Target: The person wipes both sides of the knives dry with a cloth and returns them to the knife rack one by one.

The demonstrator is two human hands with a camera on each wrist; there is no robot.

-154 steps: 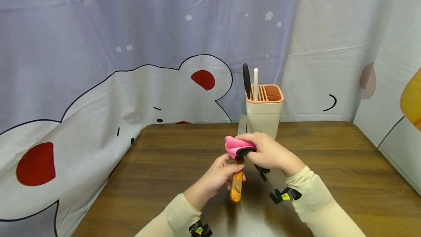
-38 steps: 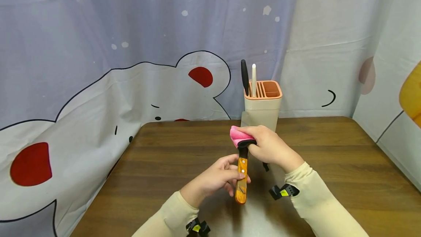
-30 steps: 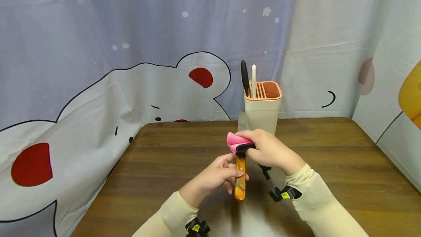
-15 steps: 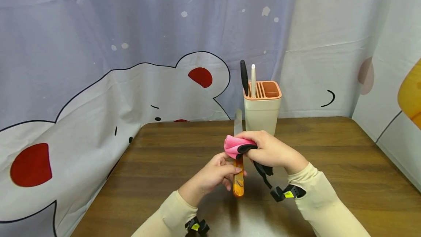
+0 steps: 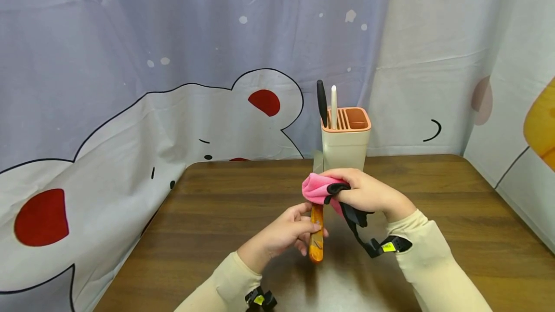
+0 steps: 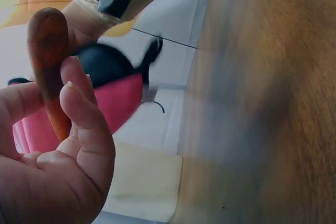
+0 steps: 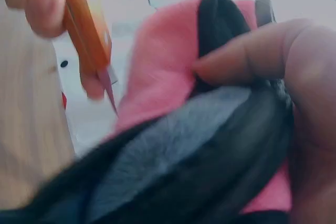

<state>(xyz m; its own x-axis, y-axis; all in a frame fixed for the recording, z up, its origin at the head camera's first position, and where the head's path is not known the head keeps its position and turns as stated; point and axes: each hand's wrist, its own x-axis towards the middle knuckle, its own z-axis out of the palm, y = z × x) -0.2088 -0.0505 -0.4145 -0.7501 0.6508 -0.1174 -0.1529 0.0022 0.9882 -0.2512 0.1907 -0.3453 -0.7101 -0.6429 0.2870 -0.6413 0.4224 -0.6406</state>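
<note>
Head camera looks forward, down; 2 wrist cameras, close in, share pink cloth (image 7: 163, 51).

The orange-handled knife (image 5: 316, 243) is pointing blade-forward; a bunched pink, black-edged cloth (image 5: 317, 188) is covering part of its blade.

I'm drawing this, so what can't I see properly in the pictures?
- Head view: the middle of the knife, hidden by the pink cloth.
- Head view: what's below the black handle and white handle, hidden inside the holder.
- Right wrist view: the end of the orange handle, cut off by the top edge.
- Left wrist view: part of the table, blurred.
</note>
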